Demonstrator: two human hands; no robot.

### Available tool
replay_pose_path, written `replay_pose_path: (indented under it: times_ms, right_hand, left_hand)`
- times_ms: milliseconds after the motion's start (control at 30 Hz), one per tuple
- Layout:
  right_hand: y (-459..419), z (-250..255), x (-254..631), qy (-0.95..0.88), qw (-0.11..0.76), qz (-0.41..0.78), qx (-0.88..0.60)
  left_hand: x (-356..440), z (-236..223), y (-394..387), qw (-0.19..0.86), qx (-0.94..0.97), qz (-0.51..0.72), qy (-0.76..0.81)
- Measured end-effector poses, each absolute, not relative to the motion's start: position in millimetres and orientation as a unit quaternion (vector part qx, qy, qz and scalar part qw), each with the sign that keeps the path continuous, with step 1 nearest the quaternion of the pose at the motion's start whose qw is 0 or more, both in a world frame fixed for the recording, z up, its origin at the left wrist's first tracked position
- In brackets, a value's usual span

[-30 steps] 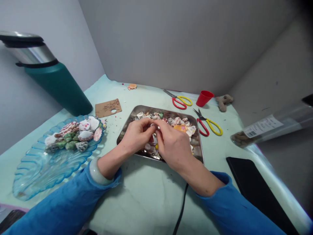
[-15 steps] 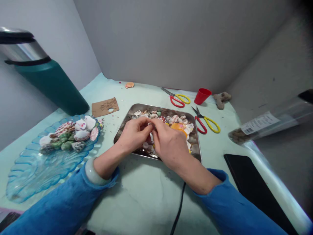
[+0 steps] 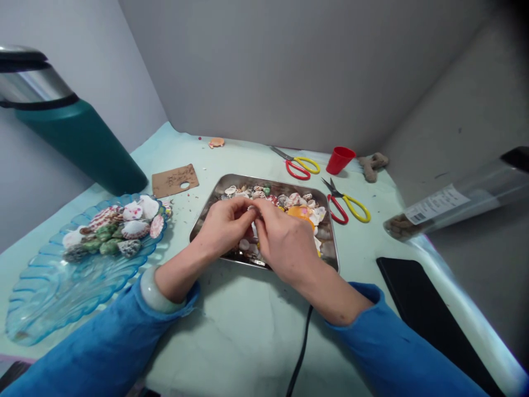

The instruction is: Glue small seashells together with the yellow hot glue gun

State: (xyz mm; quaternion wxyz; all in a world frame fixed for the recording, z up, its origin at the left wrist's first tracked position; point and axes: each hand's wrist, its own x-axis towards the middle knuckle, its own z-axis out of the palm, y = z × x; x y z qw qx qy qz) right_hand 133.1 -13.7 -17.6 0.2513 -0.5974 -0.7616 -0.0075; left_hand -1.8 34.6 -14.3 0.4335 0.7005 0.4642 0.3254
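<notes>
Over a metal tray (image 3: 335,251) of seashells, my left hand (image 3: 225,226) and my right hand (image 3: 285,234) meet at the fingertips. Both are closed in a pinch around a tiny pale grey piece, mostly hidden by the fingers, so its kind does not show. Spread below and behind the hands are small shells (image 3: 294,199), with an orange shell-like piece (image 3: 301,213) on the right side of the tray. A pale bangle (image 3: 155,291) circles my left wrist.
Left are a blue glass dish (image 3: 61,298) with shells, a green bottle (image 3: 95,143) and brown card (image 3: 165,183). Two pairs of scissors (image 3: 298,165), a red cup (image 3: 341,160) and a clear tube (image 3: 438,207) stand beyond and right. A black cable (image 3: 303,347) runs in front.
The whole view has shifted slightly, with things sitting a little further left. My hands stay pinched together over the tray, with barely any movement.
</notes>
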Motion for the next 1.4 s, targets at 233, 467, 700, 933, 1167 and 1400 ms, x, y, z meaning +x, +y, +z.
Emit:
replay_pose_path:
  times_ms: [233, 467, 700, 933, 1167, 1400]
  right_hand:
    - [-11.9, -20.7, 136.5, -0.756, 0.33, 0.003, -0.565]
    - [-11.6, -20.7, 136.3, -0.758, 0.328, 0.004, -0.565]
    - [-12.9, -20.4, 137.0, -0.758, 0.317, -0.007, -0.569]
    - [-12.3, -21.1, 136.4, -0.761, 0.312, -0.027, -0.569]
    - [-13.2, -20.6, 135.8, -0.762, 0.306, -0.028, -0.571]
    - [-13.5, -19.2, 136.2, -0.76, 0.31, -0.018, -0.571]
  left_hand:
    - [-2.4, -13.0, 34.6, 0.434, 0.696, 0.343, 0.458]
    - [-1.7, -14.2, 33.7, 0.447, 0.686, 0.348, 0.457]
    - [-0.4, -11.5, 33.6, 0.453, 0.683, 0.34, 0.461]
    - [-2.0, -11.1, 33.1, 0.44, 0.696, 0.331, 0.46]
    - [-2.4, -10.7, 33.4, 0.434, 0.701, 0.332, 0.459]
    - [-2.8, -12.5, 33.4, 0.438, 0.7, 0.331, 0.456]
